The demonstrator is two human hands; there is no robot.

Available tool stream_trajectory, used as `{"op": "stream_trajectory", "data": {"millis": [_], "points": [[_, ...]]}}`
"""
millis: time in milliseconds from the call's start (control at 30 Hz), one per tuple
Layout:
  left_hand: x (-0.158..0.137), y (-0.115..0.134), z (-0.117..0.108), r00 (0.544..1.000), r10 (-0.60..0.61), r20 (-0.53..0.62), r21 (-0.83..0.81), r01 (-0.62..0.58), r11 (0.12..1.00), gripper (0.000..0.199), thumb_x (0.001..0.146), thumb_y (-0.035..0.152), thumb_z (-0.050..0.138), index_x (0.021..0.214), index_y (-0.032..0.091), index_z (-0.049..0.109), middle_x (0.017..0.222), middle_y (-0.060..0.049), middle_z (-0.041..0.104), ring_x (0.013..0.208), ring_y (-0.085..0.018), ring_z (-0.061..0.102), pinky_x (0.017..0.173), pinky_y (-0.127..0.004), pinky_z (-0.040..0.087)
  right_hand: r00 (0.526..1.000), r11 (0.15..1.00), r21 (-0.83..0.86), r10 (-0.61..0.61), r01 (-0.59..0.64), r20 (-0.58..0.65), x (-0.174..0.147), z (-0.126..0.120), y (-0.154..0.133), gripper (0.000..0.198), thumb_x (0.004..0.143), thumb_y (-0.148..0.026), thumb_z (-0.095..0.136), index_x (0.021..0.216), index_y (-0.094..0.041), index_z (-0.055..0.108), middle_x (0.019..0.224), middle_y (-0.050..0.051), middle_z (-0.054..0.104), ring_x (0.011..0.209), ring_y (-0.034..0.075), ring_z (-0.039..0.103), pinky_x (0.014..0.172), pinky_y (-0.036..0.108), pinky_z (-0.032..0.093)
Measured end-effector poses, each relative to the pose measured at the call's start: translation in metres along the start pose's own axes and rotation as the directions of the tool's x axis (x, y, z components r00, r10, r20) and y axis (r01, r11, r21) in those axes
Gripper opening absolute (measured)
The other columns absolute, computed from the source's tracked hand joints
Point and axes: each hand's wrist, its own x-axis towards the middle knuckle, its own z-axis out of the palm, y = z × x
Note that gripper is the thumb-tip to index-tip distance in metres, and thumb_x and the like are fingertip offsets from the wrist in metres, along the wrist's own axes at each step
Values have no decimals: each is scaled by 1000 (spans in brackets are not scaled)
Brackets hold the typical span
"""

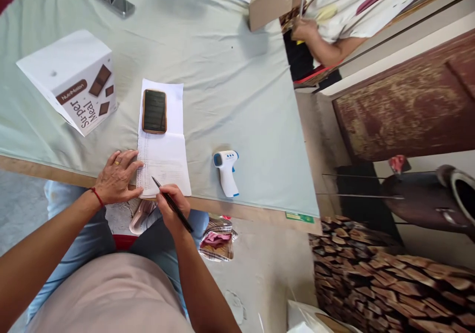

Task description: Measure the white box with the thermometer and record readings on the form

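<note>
An open notebook (168,157) lies at the table's near edge, with small writing on its lower page. My right hand (173,207) grips a black pen (174,207), its tip over the lower page; whether it touches the paper I cannot tell. Fingers spread, my left hand (119,177) rests at the notebook's left edge. A smartphone (154,111) in a brown-edged case lies on the upper page. Right of the notebook is a white and blue infrared thermometer (227,172), lying on the cloth.
A white printed box (87,83) stands on the left of the cloth-covered table (256,120). Another phone (114,2) lies farther back. At the far right, a person's hand (305,30) is near a cardboard box (271,1). Stacked firewood (393,283) fills the lower right floor.
</note>
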Motion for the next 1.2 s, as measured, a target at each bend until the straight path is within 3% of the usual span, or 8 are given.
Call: {"op": "stream_trajectory", "data": {"millis": [67,233,367,667,833,1000,1200], "points": [[1,1,0,1000,-3,7,2,3,1000,60,73,48,66,124,20,55,146,-15,45,137,-33,40,120,-51,20,999,1000,-9,20,-20,-28,3,1,1,16,80,-38,61,77,-22,57,68,-2,55,59,12,52,59,26,46],[2,2,1,1000,-4,7,-14,4,1000,60,72,50,65,124,19,56,145,-15,46,136,-33,41,120,-51,20,999,997,-71,19,-16,42,3,2,2,12,79,-34,54,82,-23,60,67,-2,58,60,14,55,60,28,47],[3,2,1,1000,-2,0,-42,2,999,60,72,49,64,123,19,56,145,-15,46,137,-34,41,120,-52,20,1000,993,-116,-8,10,21,5,4,2,7,74,-30,55,71,-25,52,57,-4,50,51,12,45,53,27,40],[4,3,1,1000,2,17,-58,-1,998,60,71,50,65,122,19,56,146,-15,44,137,-34,40,119,-53,19,998,983,-181,-24,35,66,5,5,8,7,75,-29,52,70,-25,51,61,-3,54,57,13,49,60,28,44],[4,3,2,1000,17,4,-43,-17,999,62,72,52,64,123,18,55,145,-16,45,136,-35,41,119,-54,20,989,965,-219,-133,143,60,4,8,10,6,78,-24,52,72,-24,53,59,-5,53,53,11,49,56,24,42],[4,2,3,999,37,-23,-25,-38,999,61,72,52,64,122,19,55,145,-17,46,136,-35,42,118,-54,23,950,914,-262,-306,310,59,6,9,14,6,78,-20,52,73,-22,52,59,-6,53,50,9,48,52,21,40],[4,2,3,998,57,-34,21,-56,998,61,72,53,64,122,17,55,144,-18,47,134,-35,44,116,-54,26,934,888,-290,-346,357,90,7,6,9,9,77,-15,52,72,-22,51,59,-6,53,50,9,49,52,20,41]]}}
